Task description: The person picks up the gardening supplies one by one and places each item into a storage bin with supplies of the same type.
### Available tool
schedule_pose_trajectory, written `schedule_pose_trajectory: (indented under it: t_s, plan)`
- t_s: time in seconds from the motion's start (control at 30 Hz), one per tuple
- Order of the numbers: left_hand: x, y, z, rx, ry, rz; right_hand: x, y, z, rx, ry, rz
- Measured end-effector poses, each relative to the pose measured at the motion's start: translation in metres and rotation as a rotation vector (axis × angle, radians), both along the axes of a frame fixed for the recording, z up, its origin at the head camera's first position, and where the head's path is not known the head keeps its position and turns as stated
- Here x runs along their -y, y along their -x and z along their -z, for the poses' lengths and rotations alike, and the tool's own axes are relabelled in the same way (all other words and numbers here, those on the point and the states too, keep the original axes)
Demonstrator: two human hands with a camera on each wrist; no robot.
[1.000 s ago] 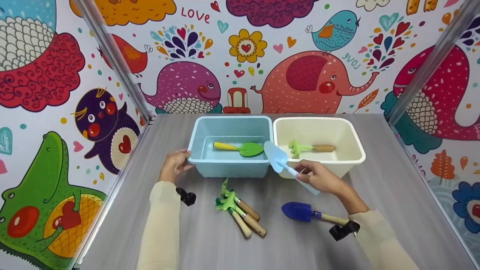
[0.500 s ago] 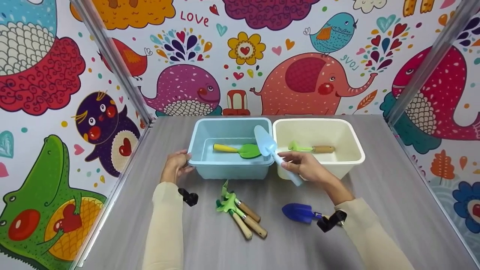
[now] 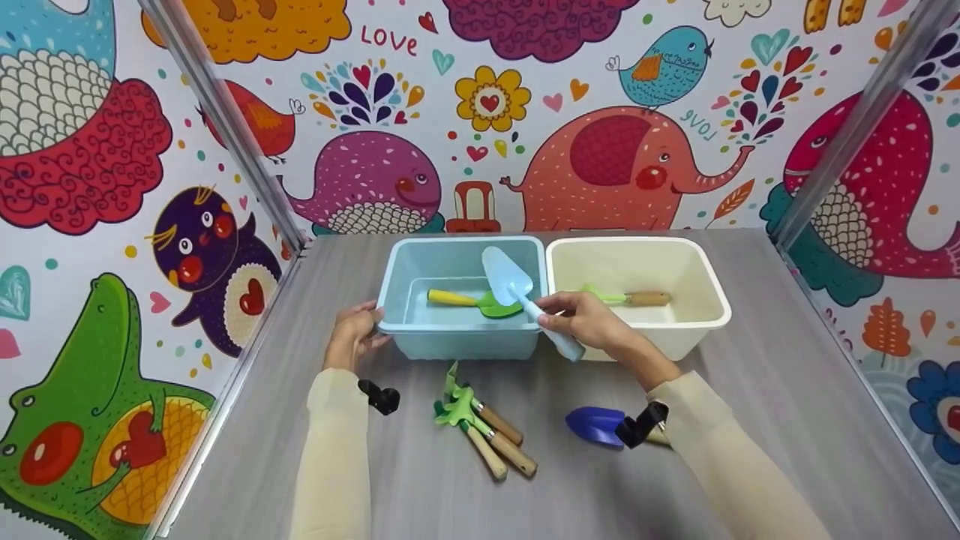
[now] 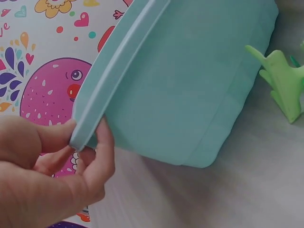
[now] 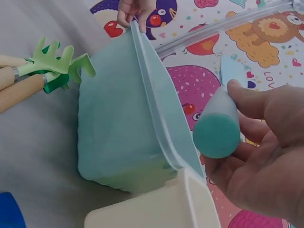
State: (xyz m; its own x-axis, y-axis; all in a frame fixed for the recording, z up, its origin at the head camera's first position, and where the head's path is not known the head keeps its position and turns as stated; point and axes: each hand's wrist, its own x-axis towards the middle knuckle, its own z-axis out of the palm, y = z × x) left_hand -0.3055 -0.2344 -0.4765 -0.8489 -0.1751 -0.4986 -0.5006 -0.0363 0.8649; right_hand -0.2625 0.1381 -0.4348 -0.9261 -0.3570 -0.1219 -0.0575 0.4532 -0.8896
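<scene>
My left hand (image 3: 351, 334) pinches the front left corner of the blue bin's rim, thumb on top and fingers beneath, as the left wrist view shows. In my right hand (image 3: 589, 321) is a light blue trowel (image 3: 507, 277), gripped by its handle. Its blade points up and left over the blue bin (image 3: 465, 341). Inside that bin lies a green trowel with a yellow handle (image 3: 451, 298), its blade partly covered by the blue one. The right wrist view shows the held trowel's handle (image 5: 217, 133) end-on, above the bin rims.
Right beside the blue bin stands a cream bin (image 3: 709, 319) holding a green rake with a wooden handle (image 3: 646, 298). Several green hand tools (image 3: 480, 427) lie in front of the bins. A dark blue trowel (image 3: 595, 426) rests under my right wrist.
My right hand has carried the light blue trowel leftward, from between the two bins to over the blue bin. The left hand stays on the rim.
</scene>
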Motion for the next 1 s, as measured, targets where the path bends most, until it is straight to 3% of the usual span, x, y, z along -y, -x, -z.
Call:
schedule_pose_trajectory:
  t_s: [0.4, 0.77, 1.0]
  plan:
    - [0.001, -0.001, 0.003, -0.018, -0.025, -0.002, 0.014, 0.023, -0.012, -0.024, -0.109, -0.069]
    - [-0.001, 0.001, 0.002, -0.016, -0.048, -0.023, 0.026, 0.034, -0.008, -0.057, -0.132, -0.074]
    - [-0.001, 0.000, 0.003, -0.008, -0.035, -0.029, 0.036, 0.039, -0.002, -0.015, -0.108, -0.048]
